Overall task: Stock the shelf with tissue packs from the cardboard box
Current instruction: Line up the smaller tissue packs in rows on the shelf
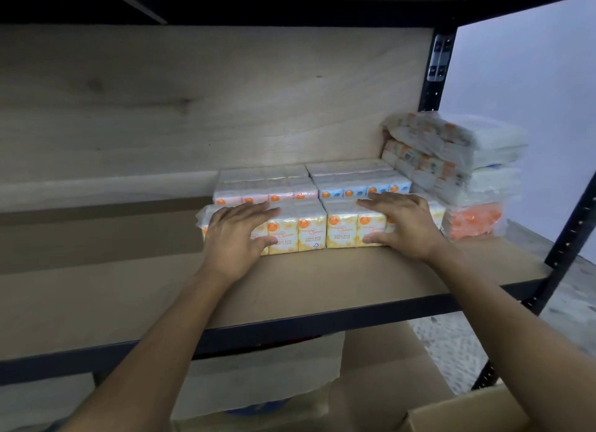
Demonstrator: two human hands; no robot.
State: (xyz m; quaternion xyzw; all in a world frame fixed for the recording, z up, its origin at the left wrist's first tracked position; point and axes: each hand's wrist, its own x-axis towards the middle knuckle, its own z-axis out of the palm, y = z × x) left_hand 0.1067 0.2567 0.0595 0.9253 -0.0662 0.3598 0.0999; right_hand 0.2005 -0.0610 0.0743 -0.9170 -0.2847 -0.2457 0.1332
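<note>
Two yellow tissue packs stand side by side on the brown shelf board [290, 280]. My left hand [237, 235] lies over the left yellow pack [298, 230], fingers on its top and thumb against its front. My right hand [403, 222] rests on the right yellow pack [342, 230] in the same way. Behind them sit a pink pack [264, 186] and a blue pack [358, 183]. At the shelf's right end, wrapped tissue packs [458, 160] are piled up. A corner of the cardboard box [458, 412] shows at the bottom right.
A wooden back panel [193, 102] closes the shelf behind. Black metal posts [435, 67] stand at the right, and another shelf board hangs overhead. The shelf's left half is bare board. Below the shelf lie cardboard pieces and wrapped items.
</note>
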